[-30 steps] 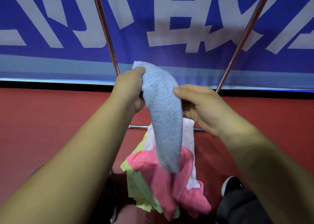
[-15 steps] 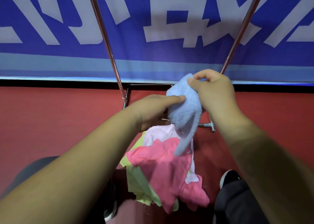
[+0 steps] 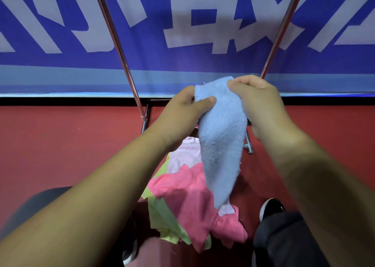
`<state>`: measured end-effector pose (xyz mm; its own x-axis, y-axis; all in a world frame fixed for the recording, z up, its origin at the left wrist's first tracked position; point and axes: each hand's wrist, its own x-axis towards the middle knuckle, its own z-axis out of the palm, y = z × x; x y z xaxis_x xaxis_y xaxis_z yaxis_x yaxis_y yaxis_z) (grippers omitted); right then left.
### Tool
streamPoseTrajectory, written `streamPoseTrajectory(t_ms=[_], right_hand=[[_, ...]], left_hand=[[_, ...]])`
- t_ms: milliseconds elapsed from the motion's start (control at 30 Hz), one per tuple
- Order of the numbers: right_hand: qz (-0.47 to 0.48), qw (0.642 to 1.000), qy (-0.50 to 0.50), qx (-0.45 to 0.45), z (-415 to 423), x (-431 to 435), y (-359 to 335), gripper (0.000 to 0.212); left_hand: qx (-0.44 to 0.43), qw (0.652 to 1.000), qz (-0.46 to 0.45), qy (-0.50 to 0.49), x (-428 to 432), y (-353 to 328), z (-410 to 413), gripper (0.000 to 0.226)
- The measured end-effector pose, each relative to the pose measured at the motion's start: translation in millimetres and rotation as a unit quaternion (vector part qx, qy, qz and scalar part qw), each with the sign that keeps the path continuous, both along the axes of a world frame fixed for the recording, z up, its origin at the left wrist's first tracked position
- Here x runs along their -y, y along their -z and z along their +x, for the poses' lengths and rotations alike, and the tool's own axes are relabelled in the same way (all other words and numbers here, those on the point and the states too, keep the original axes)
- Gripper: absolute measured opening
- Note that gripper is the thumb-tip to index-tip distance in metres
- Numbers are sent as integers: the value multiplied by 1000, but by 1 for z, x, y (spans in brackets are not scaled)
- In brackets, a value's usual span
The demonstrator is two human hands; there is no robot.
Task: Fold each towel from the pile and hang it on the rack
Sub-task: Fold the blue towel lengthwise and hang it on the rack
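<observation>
A light blue towel (image 3: 221, 141) hangs in front of me, narrowing to a point at the bottom. My left hand (image 3: 182, 112) pinches its upper left edge, thumb on the front. My right hand (image 3: 259, 102) grips the upper right corner with curled fingers. Below it lies the pile: a pink towel (image 3: 194, 206) on top, a yellow-green towel (image 3: 160, 216) under it and a pale white-pink towel (image 3: 184, 155) behind. The chrome rack shows as a left pole (image 3: 115, 43) and a right pole (image 3: 284, 27) rising from a base near the floor.
A blue banner with large white characters (image 3: 192, 23) fills the wall behind the rack. The floor (image 3: 60, 145) is red. My black shoe (image 3: 271, 208) and dark trouser leg (image 3: 284, 240) are at the lower right, beside the pile.
My left hand has moved up from the towel's side and now pinches its top left edge. The towel has been opened out wider and hangs lower over the pile.
</observation>
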<state>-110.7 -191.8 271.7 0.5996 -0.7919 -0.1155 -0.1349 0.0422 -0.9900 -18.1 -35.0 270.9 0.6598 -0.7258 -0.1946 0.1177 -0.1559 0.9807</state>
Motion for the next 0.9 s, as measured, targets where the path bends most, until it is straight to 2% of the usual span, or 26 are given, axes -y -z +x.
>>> streamPoseTrajectory(t_ms=[100,267,333,433,567,667,700,767,900], right_hand=[[82,996,-33,10,2,-3,-3,27],[128,989,-73,-10,10,-17,-4,67],[152,982,-109,0,12,-23,-3,63],[161,974,-156,33,13,-32,-5,59],[140,970,-183,74,14,-36,-5,25],[104,970,-206,70,13,-38,-3,13],[84,974,-204,58,11,-40,-4,7],[45,980,-188,37,11,-43,-3,13],[-35,991,-125,10,13,-40,3,8]], left_hand=[[11,1000,-15,-9,-1,-6,2,23],[-76,994,-66,-51,-11,-19,12,22],[-80,993,-50,-64,-16,-23,20,10],[-116,990,-39,-75,-23,-26,33,6],[-162,981,-25,-102,-30,-25,48,9],[-192,975,-1,-108,-31,-17,59,38],[-205,973,5,-104,-31,-14,62,42],[-234,968,-2,-95,-31,-8,66,48],[-297,948,-69,-87,-26,-4,62,26]])
